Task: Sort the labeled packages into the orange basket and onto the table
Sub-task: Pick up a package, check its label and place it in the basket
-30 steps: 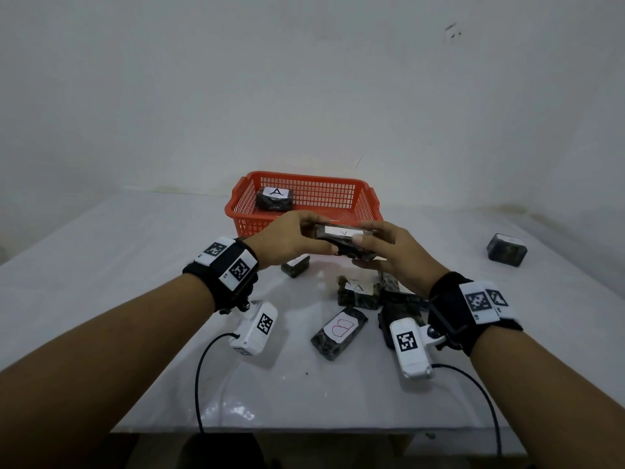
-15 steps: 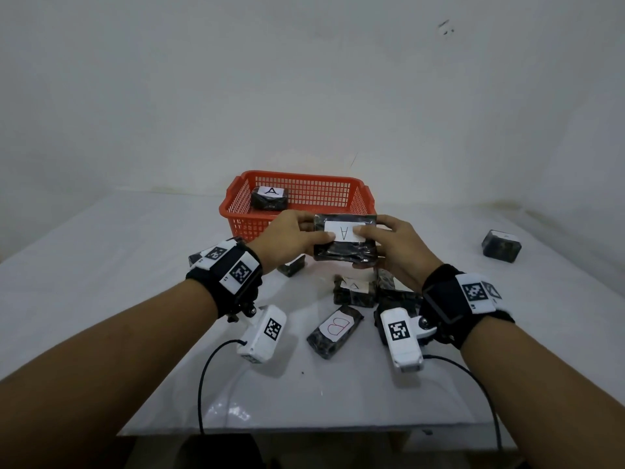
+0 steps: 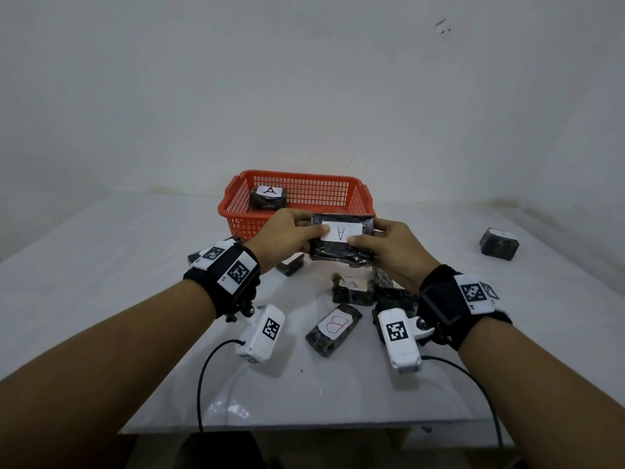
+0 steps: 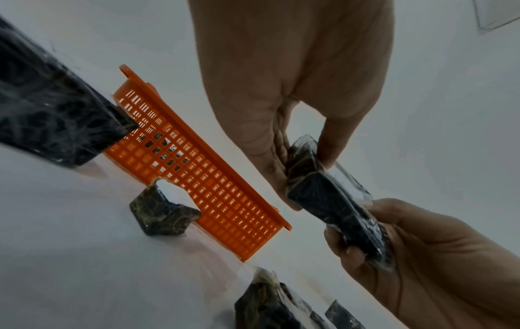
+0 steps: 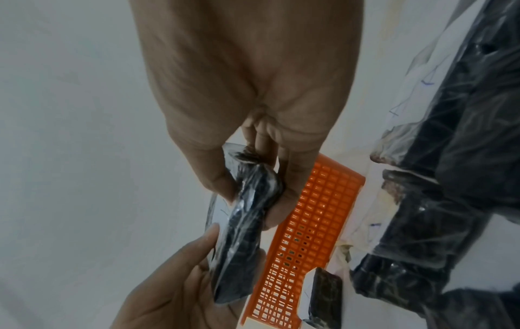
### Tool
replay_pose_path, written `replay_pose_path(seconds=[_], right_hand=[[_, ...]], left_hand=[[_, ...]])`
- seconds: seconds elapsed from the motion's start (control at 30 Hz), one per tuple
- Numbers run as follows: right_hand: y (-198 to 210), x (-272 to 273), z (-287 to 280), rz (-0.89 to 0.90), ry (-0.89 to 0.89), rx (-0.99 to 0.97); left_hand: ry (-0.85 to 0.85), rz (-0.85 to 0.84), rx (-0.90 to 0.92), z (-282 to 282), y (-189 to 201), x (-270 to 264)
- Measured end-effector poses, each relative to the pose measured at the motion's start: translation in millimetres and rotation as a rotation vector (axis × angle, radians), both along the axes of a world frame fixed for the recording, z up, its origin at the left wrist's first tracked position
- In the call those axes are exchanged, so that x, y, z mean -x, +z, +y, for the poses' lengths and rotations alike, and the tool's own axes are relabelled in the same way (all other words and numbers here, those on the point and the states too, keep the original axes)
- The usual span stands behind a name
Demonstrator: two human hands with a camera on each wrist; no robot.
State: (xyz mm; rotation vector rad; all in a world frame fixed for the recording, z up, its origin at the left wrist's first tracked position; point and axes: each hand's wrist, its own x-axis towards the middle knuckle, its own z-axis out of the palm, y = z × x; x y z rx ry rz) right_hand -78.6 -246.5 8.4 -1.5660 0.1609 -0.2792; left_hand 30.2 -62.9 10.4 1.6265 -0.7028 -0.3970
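Both hands hold one dark wrapped package (image 3: 341, 243) tilted toward me, its white label showing an A. My left hand (image 3: 291, 233) pinches its left end and my right hand (image 3: 389, 247) pinches its right end. It hangs just in front of the orange basket (image 3: 236, 211), above the table. In the left wrist view the package (image 4: 332, 200) sits between thumb and fingers; the right wrist view shows the package (image 5: 244, 231) the same way. Another A package (image 3: 269, 198) lies in the basket's back left corner.
Loose packages lie below the hands: one labelled B (image 3: 333, 330), one with an A (image 3: 353, 289), a small one (image 3: 289, 265) near the basket. A lone package (image 3: 499, 243) sits far right on the white table (image 3: 118, 265). Walls close behind and right.
The package was turned from edge-on to face me, so its A label now shows. Both hands stayed in front of the basket.
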Motion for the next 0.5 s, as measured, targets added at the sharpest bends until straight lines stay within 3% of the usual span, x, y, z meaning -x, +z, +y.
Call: replay_pose_path(seconds=[0.5], right_hand=[[3.9,5.6,-1.8,0.025,-0.020,0.023]], left_hand=[[0.007,-0.032,-0.018,0.5,-1.4,4.0]])
